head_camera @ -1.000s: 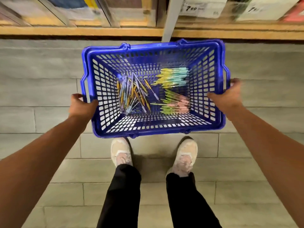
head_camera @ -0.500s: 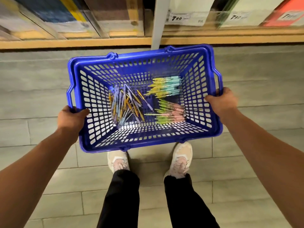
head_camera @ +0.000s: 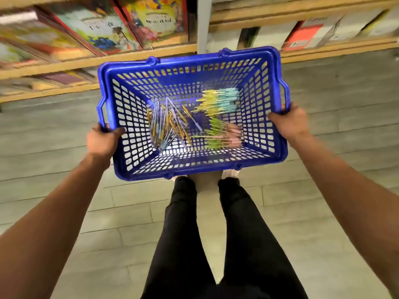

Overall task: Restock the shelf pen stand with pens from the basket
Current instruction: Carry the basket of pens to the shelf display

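Observation:
A blue plastic basket [head_camera: 262, 98] is held in the air above the floor. My left hand [head_camera: 102, 140] grips its left rim and my right hand [head_camera: 290, 121] grips its right rim. On the basket's bottom lie several loose pens [head_camera: 167, 126] at the left, a bundle of yellow and light blue pens [head_camera: 218, 100] at the back right, and a bundle of green and pink pens [head_camera: 222, 135] at the front right. No pen stand shows in the head view.
Wooden shelves [head_camera: 97, 61] run across the top, with colourful books [head_camera: 103, 29] at the left and boxed goods [head_camera: 306, 35] at the right, split by a grey upright [head_camera: 203, 22]. Grey tiled floor [head_camera: 64, 190] and my legs [head_camera: 216, 234] lie below.
The basket has risen and come closer to me, now covering my shoes. The view has tilted up, showing more of the shelves. Both hands keep their grip.

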